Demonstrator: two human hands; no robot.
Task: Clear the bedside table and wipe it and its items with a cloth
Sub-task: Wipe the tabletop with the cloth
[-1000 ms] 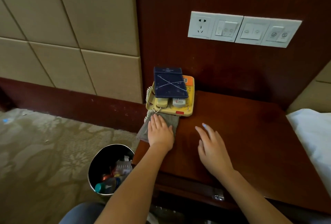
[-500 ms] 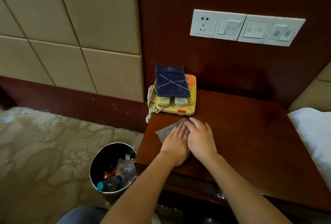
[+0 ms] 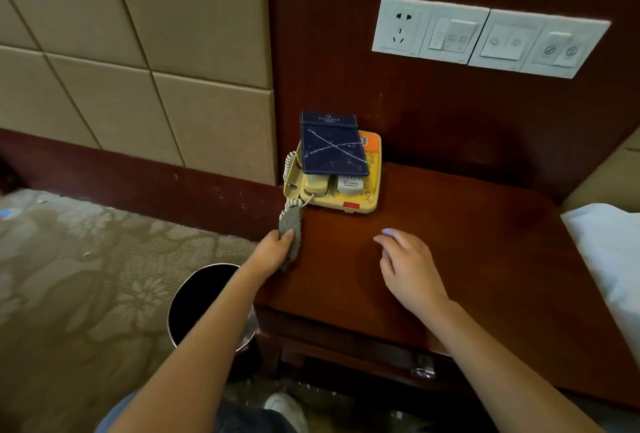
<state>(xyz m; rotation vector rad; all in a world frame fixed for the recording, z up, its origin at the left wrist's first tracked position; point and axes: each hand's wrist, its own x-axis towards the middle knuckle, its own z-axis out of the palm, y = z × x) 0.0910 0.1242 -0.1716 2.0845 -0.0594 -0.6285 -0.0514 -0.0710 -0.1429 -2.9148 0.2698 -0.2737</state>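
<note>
The dark red-brown bedside table [image 3: 467, 242] fills the right half of the view. At its back left corner stands a yellow telephone [image 3: 360, 197] with a dark blue scratched pad [image 3: 332, 148] lying on top of it. My left hand [image 3: 273, 252] grips a folded grey cloth [image 3: 291, 224] at the table's left edge, just in front of the phone's coiled cord. My right hand [image 3: 408, 269] rests on the tabletop near the middle front, fingers loosely spread, holding nothing.
A round waste bin [image 3: 204, 297] stands on the patterned carpet left of the table, partly hidden by my left forearm. White bedding [image 3: 609, 259] lies at the right edge. A socket and switch panel [image 3: 485, 37] sits on the wood wall above. A drawer handle [image 3: 424, 368] shows below the tabletop.
Half a second ago both hands pressed the cloth together on the table. My left hand has since drawn the cloth to the left edge, and my right hand has moved off it to the right.
</note>
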